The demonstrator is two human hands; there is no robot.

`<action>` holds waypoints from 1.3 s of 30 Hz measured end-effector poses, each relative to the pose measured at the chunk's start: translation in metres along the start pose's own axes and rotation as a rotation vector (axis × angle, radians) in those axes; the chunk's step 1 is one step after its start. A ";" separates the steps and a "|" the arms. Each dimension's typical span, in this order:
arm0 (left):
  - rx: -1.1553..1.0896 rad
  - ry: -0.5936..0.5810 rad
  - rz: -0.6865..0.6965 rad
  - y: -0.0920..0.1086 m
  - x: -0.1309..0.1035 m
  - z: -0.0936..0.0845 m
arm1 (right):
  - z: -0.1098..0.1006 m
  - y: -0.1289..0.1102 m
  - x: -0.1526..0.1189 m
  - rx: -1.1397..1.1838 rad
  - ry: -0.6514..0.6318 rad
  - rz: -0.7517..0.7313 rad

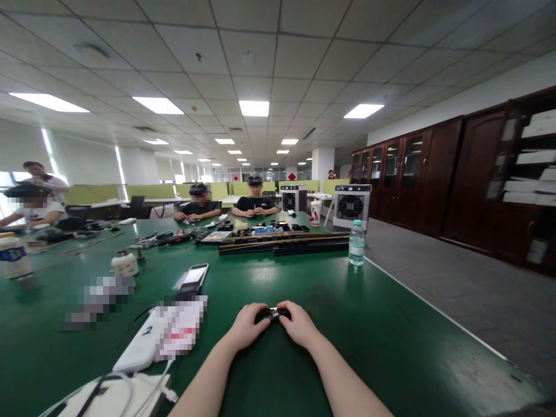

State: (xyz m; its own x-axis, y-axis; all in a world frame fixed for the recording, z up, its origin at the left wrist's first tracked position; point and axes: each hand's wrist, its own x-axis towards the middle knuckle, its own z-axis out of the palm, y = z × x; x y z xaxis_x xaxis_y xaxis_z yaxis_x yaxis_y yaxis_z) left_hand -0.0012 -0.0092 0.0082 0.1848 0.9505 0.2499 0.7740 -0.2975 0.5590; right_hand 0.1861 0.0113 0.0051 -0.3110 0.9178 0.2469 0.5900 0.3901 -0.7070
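green table [373, 336], spanning near to far; long dark rails [313, 249], laid across far middle; clear bottle [357, 246], upright, just right of rails; left hand [247, 325] and right hand [300, 325], near middle, pinching opposite ends of last item between thumb and fingers; phone [194, 277], lying left; small black part [274, 314], held between both hands, contact with table unclear.

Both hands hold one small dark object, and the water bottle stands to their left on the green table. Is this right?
The left hand and right hand do hold the small dark object, but the head view shows the water bottle on their right, not left.
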 end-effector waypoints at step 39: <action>0.012 0.003 0.022 -0.008 0.003 0.004 | -0.001 -0.007 -0.002 -0.007 -0.020 -0.037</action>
State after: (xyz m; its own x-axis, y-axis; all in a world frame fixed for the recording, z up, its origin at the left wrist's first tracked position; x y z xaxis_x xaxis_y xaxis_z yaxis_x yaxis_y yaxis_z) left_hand -0.0039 -0.0033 0.0013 0.2000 0.9435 0.2644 0.7768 -0.3171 0.5441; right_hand 0.1837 0.0066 0.0101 -0.3476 0.9009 0.2599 0.5827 0.4247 -0.6929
